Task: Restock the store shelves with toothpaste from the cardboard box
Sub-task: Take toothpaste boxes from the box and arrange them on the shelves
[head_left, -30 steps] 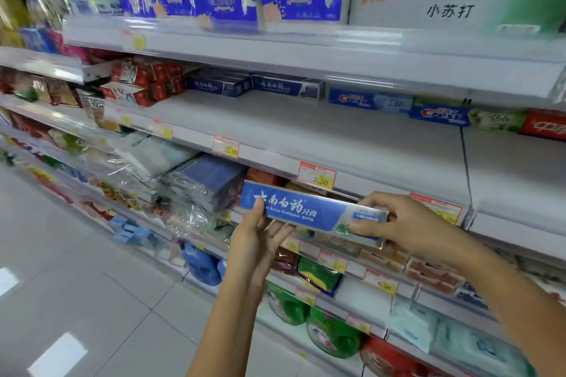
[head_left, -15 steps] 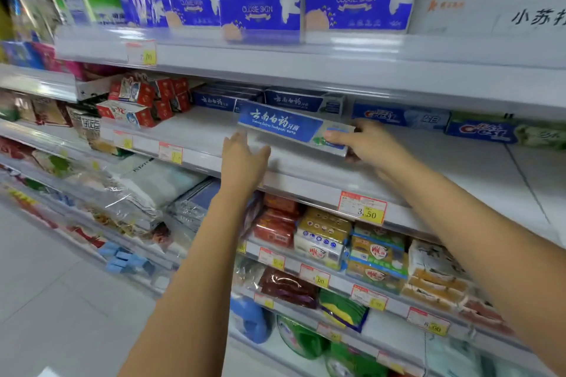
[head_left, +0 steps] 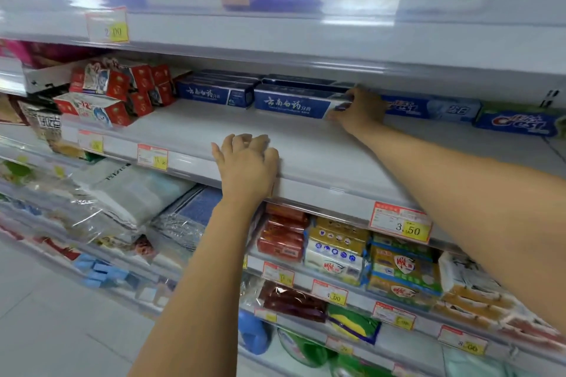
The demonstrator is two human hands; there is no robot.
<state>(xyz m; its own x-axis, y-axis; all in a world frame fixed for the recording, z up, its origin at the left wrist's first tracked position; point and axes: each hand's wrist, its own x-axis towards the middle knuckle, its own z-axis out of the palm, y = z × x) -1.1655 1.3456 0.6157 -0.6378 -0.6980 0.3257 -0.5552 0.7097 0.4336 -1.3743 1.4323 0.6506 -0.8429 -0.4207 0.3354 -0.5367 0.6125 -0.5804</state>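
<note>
Placing step: right hand [head_left: 358, 110] gripped toothpaste box [head_left: 292, 104] end at shelf [head_left: 321, 147] back; left hand [head_left: 248, 162], loosely curled, empty, rested on shelf lip. Next, probably: release, fetch another.

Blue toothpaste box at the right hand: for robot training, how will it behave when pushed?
The blue toothpaste box probably slides easily on the smooth shelf. Straight edges where the right hand grips suggest stiffness. Lying flat, it seems unlikely to tip or roll.
</note>
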